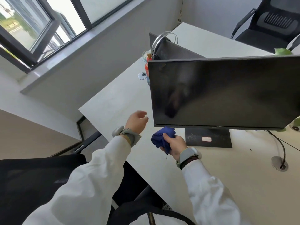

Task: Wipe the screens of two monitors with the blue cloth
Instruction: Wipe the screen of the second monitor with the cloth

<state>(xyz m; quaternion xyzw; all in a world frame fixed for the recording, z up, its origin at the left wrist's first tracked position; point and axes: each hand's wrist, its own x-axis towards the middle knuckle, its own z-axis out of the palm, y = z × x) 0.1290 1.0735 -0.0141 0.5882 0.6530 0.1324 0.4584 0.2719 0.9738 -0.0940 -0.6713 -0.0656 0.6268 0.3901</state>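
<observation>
Right hand (176, 146) grips the blue cloth (163, 139), bunched into a wad, with fingers and thumb curled round it. Left hand (137, 121) is empty, fingers relaxed and loosely bent, hovering over the tabletop (113, 98) just off the monitor (227, 93)'s lower-left corner. The cloth sits right under that corner, at the bottom bezel; can't tell if it's touching. Key relation: the screen lies up and to the right of the cloth hand, and its long axis runs left-right across the view, so the right hand is the nearer one and already at one end. My read is a lift onto the glass, then passes along that axis toward the far right edge, which looks like a long reach. The left hand is placed to steady the frame if needed. The screen is off, dark and glossy, with hazy reflections or smears in the left half; can't tell which. No wipe contact on the glass yet, so I'd call the task near its start. The monitor stands on a flat black base (209, 138). A dark panel (172, 49) behind it may be the second monitor seen from the back; can't confirm.
</observation>
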